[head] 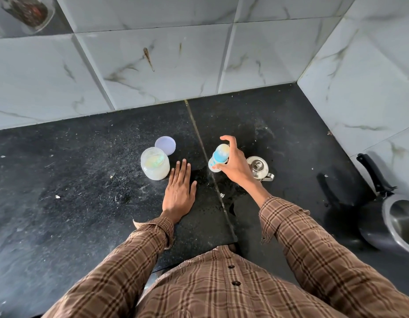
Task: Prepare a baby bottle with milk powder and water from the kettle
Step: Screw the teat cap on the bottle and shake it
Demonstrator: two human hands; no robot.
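Note:
A baby bottle (218, 158) with a blue collar and clear cap stands on the black counter (84, 180). My right hand (235, 164) curls around the bottle's right side, thumb near its base and fingers arched over the cap. Behind that hand sits a small steel kettle (259, 168) with its lid on. A translucent jar of milk powder (154, 166) stands open to the left, with a scoop inside. Its pale purple lid (165, 145) lies just behind it. My left hand (179, 189) rests flat on the counter, palm down, right of the jar.
Marble-tiled walls close the counter at the back and right. A dark pan with a black handle (373, 175) and a steel vessel (403, 223) sit at the right edge. A wet patch (231, 198) spreads on the counter below the bottle. A glass jar (29, 12) is at top left.

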